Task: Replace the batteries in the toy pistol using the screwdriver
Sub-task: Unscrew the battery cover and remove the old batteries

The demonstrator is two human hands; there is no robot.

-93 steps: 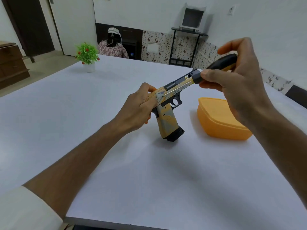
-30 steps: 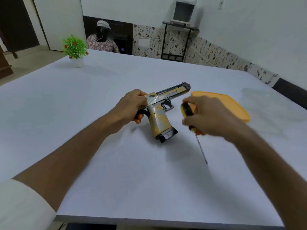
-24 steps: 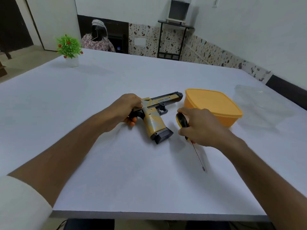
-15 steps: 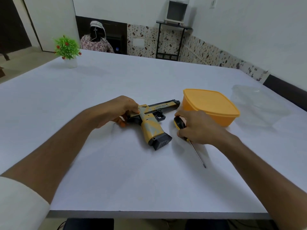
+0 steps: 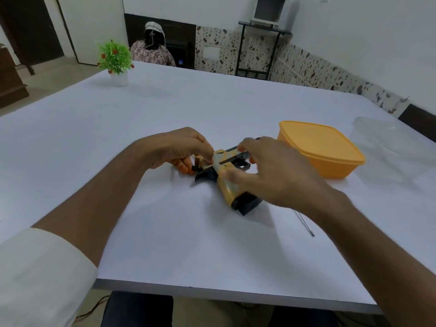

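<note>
The yellow-and-grey toy pistol lies on its side on the white table, its black magazine base pointing toward me. My left hand pinches the rear end of the pistol's slide. My right hand hovers just over the pistol's frame and grip with fingers spread, blurred by motion, and holds nothing. The screwdriver lies on the table to the right of the pistol; only its thin metal shaft shows, the handle being hidden under my right wrist.
An orange lidded container stands just right of the pistol's muzzle. A clear plastic lid lies farther right. A small potted plant stands at the far left corner, a seated person beyond it. The table's near edge is close.
The pistol went from upright to flat on the table. My right hand let go of the screwdriver, which now lies on the table, and moved left over the pistol.
</note>
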